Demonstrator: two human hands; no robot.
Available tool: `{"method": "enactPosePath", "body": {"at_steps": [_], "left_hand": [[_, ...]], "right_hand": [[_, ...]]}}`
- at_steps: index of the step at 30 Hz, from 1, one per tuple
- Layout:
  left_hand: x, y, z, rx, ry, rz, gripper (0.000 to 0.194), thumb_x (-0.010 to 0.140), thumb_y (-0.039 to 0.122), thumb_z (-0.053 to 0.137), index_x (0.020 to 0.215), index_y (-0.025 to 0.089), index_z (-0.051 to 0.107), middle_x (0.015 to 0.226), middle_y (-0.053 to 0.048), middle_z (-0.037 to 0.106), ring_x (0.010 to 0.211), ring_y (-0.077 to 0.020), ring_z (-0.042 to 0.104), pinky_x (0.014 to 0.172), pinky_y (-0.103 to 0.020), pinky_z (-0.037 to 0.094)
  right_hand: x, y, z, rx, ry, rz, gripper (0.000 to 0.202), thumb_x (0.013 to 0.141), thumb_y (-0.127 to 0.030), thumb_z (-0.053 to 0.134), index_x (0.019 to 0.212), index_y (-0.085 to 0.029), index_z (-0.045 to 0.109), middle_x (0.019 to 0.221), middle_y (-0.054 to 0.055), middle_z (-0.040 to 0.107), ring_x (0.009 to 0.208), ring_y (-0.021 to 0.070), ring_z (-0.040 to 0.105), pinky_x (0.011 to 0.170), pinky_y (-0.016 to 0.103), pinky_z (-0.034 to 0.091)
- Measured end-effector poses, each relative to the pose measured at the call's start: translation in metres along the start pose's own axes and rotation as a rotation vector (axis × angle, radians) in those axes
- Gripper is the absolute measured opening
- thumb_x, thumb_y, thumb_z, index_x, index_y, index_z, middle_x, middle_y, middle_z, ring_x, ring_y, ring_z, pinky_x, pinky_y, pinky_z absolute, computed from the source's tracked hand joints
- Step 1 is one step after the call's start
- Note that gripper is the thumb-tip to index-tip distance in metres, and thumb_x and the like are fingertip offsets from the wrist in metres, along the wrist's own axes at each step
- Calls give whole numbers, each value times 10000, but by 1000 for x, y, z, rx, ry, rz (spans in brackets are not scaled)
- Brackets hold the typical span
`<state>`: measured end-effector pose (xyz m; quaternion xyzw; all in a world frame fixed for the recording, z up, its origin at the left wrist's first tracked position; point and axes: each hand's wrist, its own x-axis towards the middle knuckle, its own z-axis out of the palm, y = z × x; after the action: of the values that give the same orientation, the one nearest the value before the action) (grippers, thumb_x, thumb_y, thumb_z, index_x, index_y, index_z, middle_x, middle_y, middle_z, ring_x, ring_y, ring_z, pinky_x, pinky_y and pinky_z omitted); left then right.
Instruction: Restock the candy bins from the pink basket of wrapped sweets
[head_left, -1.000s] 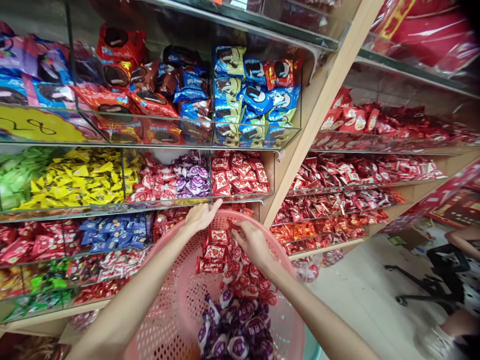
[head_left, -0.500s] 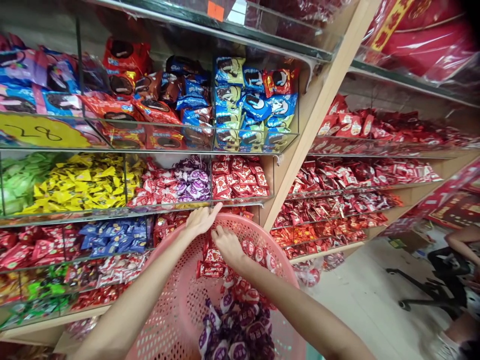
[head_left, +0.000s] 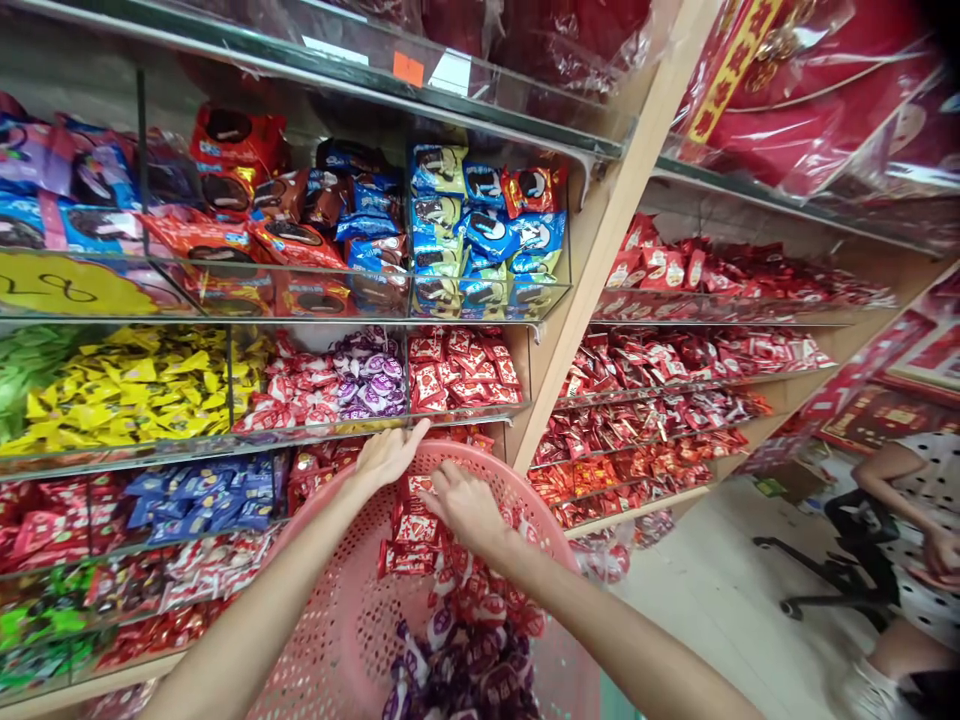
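Note:
A pink perforated plastic basket (head_left: 315,590) stands below the shelves. At its far rim is my left hand (head_left: 391,455), closed over the edge with the thumb stretched out. Inside the basket, my right hand (head_left: 469,510) hangs above red wrapped candies, its bent fingers and thumb apart; no held piece shows. Square red candy packets (head_left: 412,528) lie just left of and below those fingers. Round red-and-white wrapped candies (head_left: 480,590) are heaped under my right wrist. Purple-and-white wrapped candies (head_left: 469,670) form a pile at the near side of the basket.
Glass-fronted shelves hold yellow candies (head_left: 142,385), blue candies (head_left: 206,495), cookie packs (head_left: 480,225) and a bin of red packets (head_left: 465,370). A wooden upright (head_left: 577,290) divides them from more red candies (head_left: 675,360). At right, a person (head_left: 919,510) sits above the pale floor (head_left: 712,620).
My right hand's fingers have loosened from a tighter curl above the red packets. My left hand stays at the rim. The view has shifted slightly, showing more of the seated person.

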<state>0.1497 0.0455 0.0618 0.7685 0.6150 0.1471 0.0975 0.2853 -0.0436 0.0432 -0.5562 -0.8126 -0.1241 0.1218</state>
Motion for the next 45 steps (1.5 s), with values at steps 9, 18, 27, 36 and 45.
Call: {"method": "enactPosePath", "body": {"at_steps": [9, 18, 27, 36, 45], "left_hand": [[2, -4, 2, 7, -2, 17, 801, 750, 674, 12, 625, 180, 630, 794, -132, 666, 800, -265, 601, 657, -318, 403], [0, -4, 2, -16, 8, 9, 781, 755, 672, 38, 655, 186, 641, 813, -131, 671, 809, -266, 605, 676, -323, 409], [2, -6, 4, -10, 1, 23, 817, 746, 683, 8, 633, 182, 643, 779, -130, 667, 794, -273, 602, 665, -325, 400], [3, -8, 6, -35, -1, 30, 819, 743, 691, 21, 682, 180, 659, 793, -123, 669, 780, -266, 603, 636, -310, 387], [4, -8, 7, 4, 7, 25, 823, 737, 694, 12, 645, 163, 634, 818, -137, 664, 797, -271, 603, 650, -317, 400]], "right_hand": [[41, 107, -71, -53, 376, 327, 303, 901, -335, 273, 956, -158, 513, 911, 76, 533, 698, 150, 541, 544, 232, 320], [98, 108, -77, -179, 278, 397, 311, 883, -395, 297, 1003, -167, 472, 990, 105, 500, 757, 182, 560, 591, 260, 378], [103, 126, -79, -69, 357, 467, 306, 893, -271, 257, 921, -148, 537, 951, 106, 521, 777, 180, 559, 661, 281, 395], [72, 134, -63, 497, 862, 410, 290, 839, -317, 350, 874, -140, 578, 802, 80, 608, 756, 164, 579, 734, 299, 436], [34, 80, -57, 1503, 717, 550, 172, 722, -309, 543, 761, -143, 526, 591, -13, 584, 605, 137, 639, 598, 256, 538]]}}
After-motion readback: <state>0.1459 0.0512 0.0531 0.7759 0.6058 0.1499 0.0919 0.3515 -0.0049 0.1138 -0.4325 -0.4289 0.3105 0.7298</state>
